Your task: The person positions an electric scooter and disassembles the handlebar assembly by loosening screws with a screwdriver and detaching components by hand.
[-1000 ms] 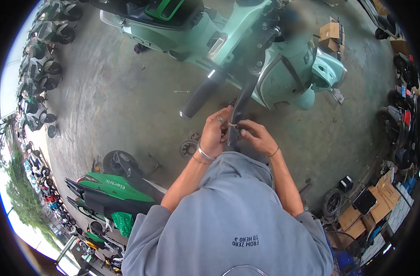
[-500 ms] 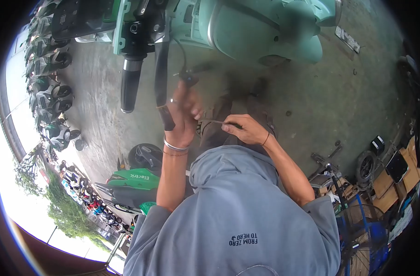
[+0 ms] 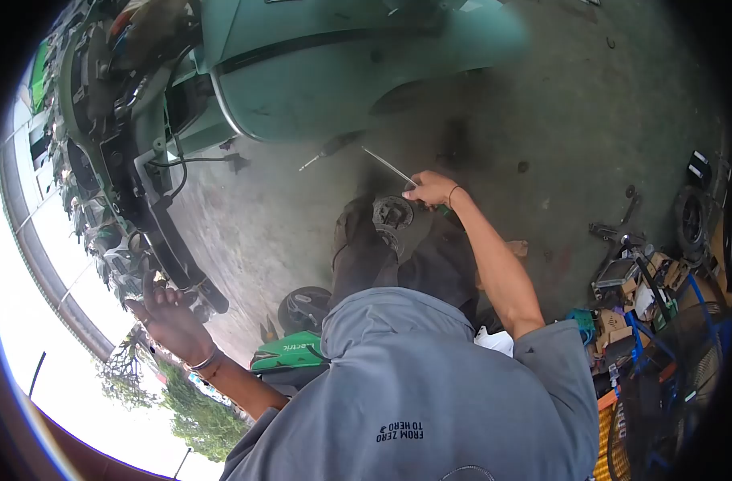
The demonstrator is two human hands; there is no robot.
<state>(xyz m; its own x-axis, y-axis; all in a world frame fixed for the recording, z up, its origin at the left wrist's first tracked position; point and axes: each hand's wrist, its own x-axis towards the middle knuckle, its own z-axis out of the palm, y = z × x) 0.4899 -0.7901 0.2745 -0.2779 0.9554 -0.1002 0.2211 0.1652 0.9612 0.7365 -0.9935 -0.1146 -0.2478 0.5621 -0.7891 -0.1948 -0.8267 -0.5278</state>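
Note:
My right hand (image 3: 432, 190) is closed around a screwdriver; its long metal shaft (image 3: 388, 167) points up and left, and part of its green handle (image 3: 444, 210) shows below the palm. The tip is over the floor, close to the mint-green scooter body (image 3: 302, 88). My left hand (image 3: 169, 321) is at the far left with its fingers apart and nothing visible in it. Its fingertips are beside the dark handlebar grip (image 3: 210, 295); whether they touch is unclear. A black cable with a connector (image 3: 238, 163) hangs from the handlebar area.
On the floor lies a dark tool with a thin metal tip (image 3: 311, 162). A round metal part (image 3: 392, 212) shows between my legs. A green vehicle panel (image 3: 290, 351) is near my left side. Boxes and parts (image 3: 622, 297) are piled at right, near a wheel (image 3: 691, 220).
My hands have separated: the left moved left and down toward the handlebar grip, fingers spreading. My right hand keeps the screwdriver, now angled upward. The view has shifted relative to the scooter.

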